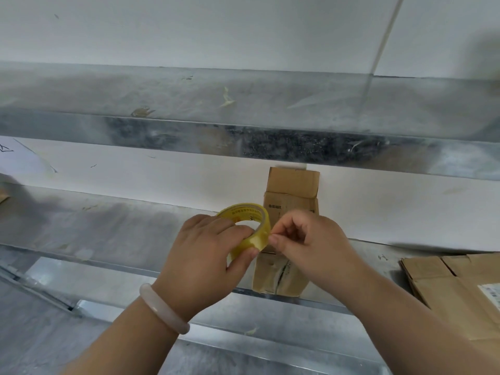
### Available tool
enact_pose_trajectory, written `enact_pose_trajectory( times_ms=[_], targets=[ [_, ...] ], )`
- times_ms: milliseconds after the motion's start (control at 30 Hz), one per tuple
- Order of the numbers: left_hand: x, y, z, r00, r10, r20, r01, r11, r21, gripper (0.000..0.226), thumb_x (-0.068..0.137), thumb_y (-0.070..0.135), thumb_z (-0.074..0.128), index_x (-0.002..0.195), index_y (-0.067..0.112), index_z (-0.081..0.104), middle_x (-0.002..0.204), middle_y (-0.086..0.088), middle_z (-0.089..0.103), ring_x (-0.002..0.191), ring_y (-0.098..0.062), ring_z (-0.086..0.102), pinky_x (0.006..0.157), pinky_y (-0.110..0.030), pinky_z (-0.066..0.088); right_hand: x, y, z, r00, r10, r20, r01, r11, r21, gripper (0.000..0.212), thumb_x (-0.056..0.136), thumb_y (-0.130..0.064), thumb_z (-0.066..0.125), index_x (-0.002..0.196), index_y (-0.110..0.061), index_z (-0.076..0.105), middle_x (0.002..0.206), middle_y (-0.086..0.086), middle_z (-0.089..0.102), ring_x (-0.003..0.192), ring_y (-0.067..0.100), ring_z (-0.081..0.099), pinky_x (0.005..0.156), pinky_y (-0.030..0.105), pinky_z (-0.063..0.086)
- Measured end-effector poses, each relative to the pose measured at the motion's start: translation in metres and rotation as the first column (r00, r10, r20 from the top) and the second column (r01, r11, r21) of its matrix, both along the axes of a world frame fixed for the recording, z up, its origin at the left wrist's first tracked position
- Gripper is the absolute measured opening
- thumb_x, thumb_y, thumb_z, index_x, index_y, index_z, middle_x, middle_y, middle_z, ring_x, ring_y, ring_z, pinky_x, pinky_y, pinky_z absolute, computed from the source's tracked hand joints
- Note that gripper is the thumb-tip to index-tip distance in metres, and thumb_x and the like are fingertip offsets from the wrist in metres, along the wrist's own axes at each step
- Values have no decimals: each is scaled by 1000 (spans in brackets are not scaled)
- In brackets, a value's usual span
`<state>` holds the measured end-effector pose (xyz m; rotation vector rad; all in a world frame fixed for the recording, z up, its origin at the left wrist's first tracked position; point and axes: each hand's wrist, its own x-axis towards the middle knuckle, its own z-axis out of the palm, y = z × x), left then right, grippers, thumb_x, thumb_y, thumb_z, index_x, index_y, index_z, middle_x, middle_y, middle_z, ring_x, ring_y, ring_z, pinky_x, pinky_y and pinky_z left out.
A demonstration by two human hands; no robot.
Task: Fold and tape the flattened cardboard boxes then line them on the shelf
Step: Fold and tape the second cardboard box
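Note:
My left hand (208,253) grips a yellowish roll of clear tape (247,226) above the front of a metal shelf (113,228). My right hand (308,239) pinches at the roll's outer edge with thumb and forefinger, fingers curled. Behind both hands a small folded cardboard box (292,196) stands on the shelf with its far flaps up against the white wall. Its lower front is partly hidden by my hands. A stack of flattened cardboard boxes (460,288) lies on the shelf at the right.
An upper metal shelf (243,104) runs across the view above the box, with bits of tape and scraps on it. A white wall is behind. Another metal ledge (108,334) sits below the shelf's front edge.

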<state>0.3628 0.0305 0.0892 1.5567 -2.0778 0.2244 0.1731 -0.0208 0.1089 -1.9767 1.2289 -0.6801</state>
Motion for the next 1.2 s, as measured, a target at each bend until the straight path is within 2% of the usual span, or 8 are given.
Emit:
enact_pose_trajectory(
  times_ms=[167,333,500,633,867,967,1100,1200],
  targets=[
    [-7,-4,13,999,45,24,-47,996,74,37,86,55,45,100,31,70,78,12,70,63,-11,61,68,-30,49,-9,6,5,999,16,42,-18,998,64,9,89,-31,65,81,-32,61,80,-9,69,78,4,64,70,20,49],
    [-9,-3,23,999,51,-4,-50,995,82,50,82,68,40,100,33,72,66,13,64,53,-2,42,59,-23,39,-11,10,7,994,-24,110,9,991,134,12,92,-25,61,95,-37,59,83,-5,67,83,10,68,81,30,56],
    [-5,-2,31,1000,25,13,-27,994,103,56,79,73,40,100,32,71,66,11,64,56,-6,53,58,-24,40,-7,13,15,996,14,93,-27,990,136,6,84,-43,67,88,-39,69,79,-21,66,76,-5,63,62,11,46],
    [4,4,37,988,-9,-152,53,955,292,52,66,81,41,96,45,66,74,20,63,70,-2,57,61,-12,37,-3,14,15,996,-42,84,33,995,99,7,87,-38,67,80,-35,67,76,-15,66,74,0,61,64,14,44],
    [26,15,33,899,-86,-430,249,907,339,35,79,64,49,99,39,64,91,21,64,89,-9,61,69,-19,49,-3,18,15,974,-101,204,68,985,161,6,87,-30,69,81,-29,70,82,-11,73,78,7,69,75,26,55],
    [24,14,35,922,-18,-386,163,923,348,38,72,71,51,88,39,64,82,18,64,79,-8,60,61,-19,48,-3,21,16,967,-103,233,65,984,164,9,89,-23,67,81,-26,70,79,-11,74,77,7,70,77,30,57],
    [24,6,34,986,121,-117,-63,909,411,61,62,87,46,88,36,65,73,17,63,70,-4,58,66,-22,50,-6,23,22,941,-112,321,52,980,191,7,90,-13,65,86,-14,70,74,-1,75,70,11,72,68,24,59],
    [32,3,32,970,113,-216,-11,905,425,59,62,86,47,81,33,64,70,11,62,69,-9,58,62,-21,46,-9,20,22,905,-184,383,100,968,229,7,91,-10,63,87,-10,69,73,3,74,68,16,72,65,24,59]
  ],
)
